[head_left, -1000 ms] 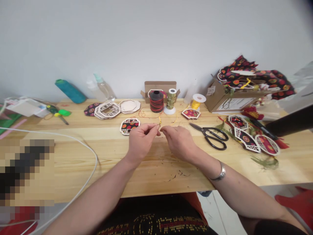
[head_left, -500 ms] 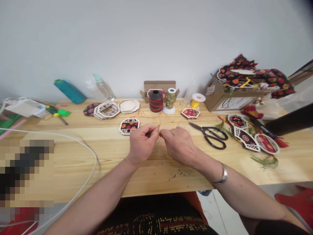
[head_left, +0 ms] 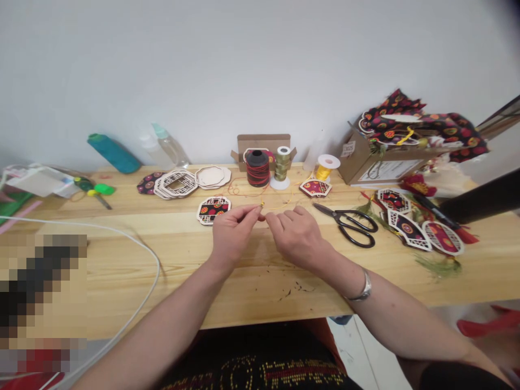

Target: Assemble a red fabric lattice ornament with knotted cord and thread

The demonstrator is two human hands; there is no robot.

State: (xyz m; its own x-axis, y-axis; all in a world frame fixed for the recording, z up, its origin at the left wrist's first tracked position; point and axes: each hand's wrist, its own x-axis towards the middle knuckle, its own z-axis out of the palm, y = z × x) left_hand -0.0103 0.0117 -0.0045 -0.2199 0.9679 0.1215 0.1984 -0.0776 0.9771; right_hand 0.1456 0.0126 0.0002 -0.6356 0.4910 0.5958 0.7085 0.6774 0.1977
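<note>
My left hand (head_left: pixel 233 233) is closed in a pinch on a yellow cord (head_left: pixel 262 204), whose small knotted end pokes up past the fingertips. Close beside it, my right hand (head_left: pixel 296 234) has its fingers curled and pressed together; whatever they grip is hidden. Loose yellow cord lies behind the hands, towards a spool of yellow cord (head_left: pixel 324 172). Left of my left hand lies an octagonal lattice-framed ornament (head_left: pixel 213 210) with dark patterned fabric. To the right of my right hand, black-handled scissors (head_left: pixel 347 225) rest on the table.
A dark spool with red cord (head_left: pixel 258 169) and an olive ribbon spool (head_left: pixel 281 165) stand at the back. Stacked wooden frames (head_left: pixel 179 184) lie at left. A cardboard box (head_left: pixel 377 162) and several finished ornaments (head_left: pixel 408 230) occupy the right. A white cable (head_left: pixel 156 260) crosses the left side.
The fingertips have drawn slightly apart, and my left fingers are straighter. Less yellow cord sticks up above the pinch. The objects on the table lie as before.
</note>
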